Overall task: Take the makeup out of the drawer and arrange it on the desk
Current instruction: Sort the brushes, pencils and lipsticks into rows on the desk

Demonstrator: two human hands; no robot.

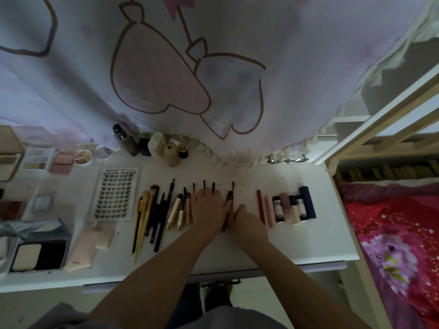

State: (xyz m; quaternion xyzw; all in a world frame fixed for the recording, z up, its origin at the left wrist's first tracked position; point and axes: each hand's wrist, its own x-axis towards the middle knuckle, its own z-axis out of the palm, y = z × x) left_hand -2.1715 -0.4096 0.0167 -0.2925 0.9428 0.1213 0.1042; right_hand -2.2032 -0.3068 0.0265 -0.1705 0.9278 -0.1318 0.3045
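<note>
While the left hand [209,205] lies flat over pencils [203,185], the right hand's [247,218] grip pinches a dark-red pencil [230,198].

We're in a bedroom: a white desk [308,245] under a cartoon-print curtain [190,67], and a floral red bedspread [392,233] at three o'clock.

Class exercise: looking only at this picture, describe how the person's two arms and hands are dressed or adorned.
Both forearms are bare, with no sleeves reaching them. The left hand and right hand show no gloves, watch or bracelets. Rings or nail polish cannot be judged in this dim light.
</note>
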